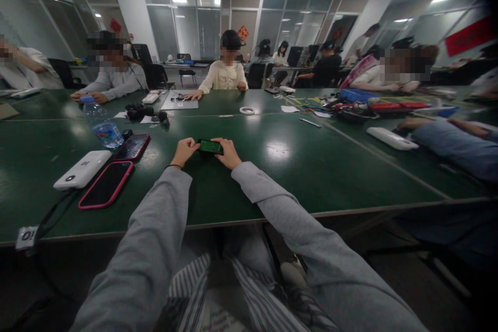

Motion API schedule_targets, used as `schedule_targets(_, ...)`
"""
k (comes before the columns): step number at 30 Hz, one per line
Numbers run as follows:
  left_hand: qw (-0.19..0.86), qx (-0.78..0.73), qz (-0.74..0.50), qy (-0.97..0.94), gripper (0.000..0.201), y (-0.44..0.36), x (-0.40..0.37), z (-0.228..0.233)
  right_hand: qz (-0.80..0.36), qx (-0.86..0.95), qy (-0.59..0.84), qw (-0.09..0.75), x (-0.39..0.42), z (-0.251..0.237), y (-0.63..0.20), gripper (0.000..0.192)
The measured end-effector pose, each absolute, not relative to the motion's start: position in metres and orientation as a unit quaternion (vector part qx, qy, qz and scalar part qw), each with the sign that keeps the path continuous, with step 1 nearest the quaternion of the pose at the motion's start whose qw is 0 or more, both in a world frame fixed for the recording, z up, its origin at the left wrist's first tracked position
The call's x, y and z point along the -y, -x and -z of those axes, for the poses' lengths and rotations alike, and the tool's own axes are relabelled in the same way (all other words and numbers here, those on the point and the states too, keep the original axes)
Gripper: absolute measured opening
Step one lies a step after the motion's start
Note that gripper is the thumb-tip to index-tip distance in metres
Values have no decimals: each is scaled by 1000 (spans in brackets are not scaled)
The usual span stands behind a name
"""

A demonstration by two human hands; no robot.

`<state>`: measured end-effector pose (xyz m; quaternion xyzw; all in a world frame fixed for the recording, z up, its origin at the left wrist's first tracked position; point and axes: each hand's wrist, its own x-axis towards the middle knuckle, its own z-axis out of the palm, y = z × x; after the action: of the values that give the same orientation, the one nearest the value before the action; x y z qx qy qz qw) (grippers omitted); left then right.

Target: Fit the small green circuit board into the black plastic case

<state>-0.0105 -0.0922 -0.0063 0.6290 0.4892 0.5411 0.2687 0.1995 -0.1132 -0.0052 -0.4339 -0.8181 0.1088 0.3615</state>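
In front of me over the table, a small black-edged rectangular device with a green face (pixel 210 146) is held lengthwise. My right hand (pixel 229 153) grips its right end, thumb in front and fingers along the top edge. At the left end is my left hand (pixel 184 152), fingers curled and pinched against the device's corner. Fine marks on the green face are too small to read. Left of my hands lie two phones, one dark-screened in a pink case (pixel 106 185) and another in a red case (pixel 133 147).
The green table (pixel 311 176) carries a white power bank (pixel 83 170) with a cable, a water bottle (pixel 101 123), a white ring (pixel 247 110) and a thin silver tool (pixel 310 123). Cables and tools (pixel 350 104) lie at the far right. Other people sit around; a denim sleeve (pixel 453 148) rests at right.
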Motion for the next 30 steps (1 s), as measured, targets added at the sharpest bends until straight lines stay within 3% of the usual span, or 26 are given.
schedule_targets(23, 268, -504, -518, -637, 38, 12, 89, 9, -87, 822, 428, 365, 112, 7, -200, 61)
schedule_targets(30, 315, -513, -518, -608, 30, 9, 97, 5, -86, 829, 418, 362, 112, 8, -200, 59)
